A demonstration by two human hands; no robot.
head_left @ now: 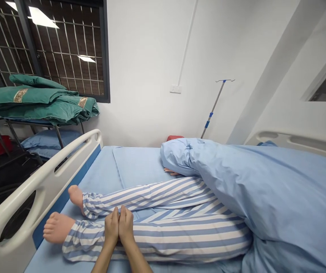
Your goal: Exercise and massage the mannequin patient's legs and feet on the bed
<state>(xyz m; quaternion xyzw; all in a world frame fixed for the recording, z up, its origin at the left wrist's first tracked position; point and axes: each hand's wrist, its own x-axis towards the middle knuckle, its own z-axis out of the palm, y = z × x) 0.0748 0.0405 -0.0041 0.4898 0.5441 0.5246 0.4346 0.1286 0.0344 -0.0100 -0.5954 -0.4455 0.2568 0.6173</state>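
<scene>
Left grip (112,226), right grip (126,224) over striped trousers (182,237), fingertips hidden

Two legs (157,196) in striped blue and white pants (185,238) lie stretched out, side by side, across the lower middle of the frame. Bare feet (58,227) stick out at the lower left.

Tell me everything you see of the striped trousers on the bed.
The striped trousers are blue and white, apparently soft cloth, with stripes running along the legs. They lie wrinkled on the light blue sheet, legs slightly apart, a bare foot showing beyond each cuff. A blue quilt covers the upper end, hiding the waist. The closed left hand and right hand are over the nearer lower leg; contact is unclear.
</scene>
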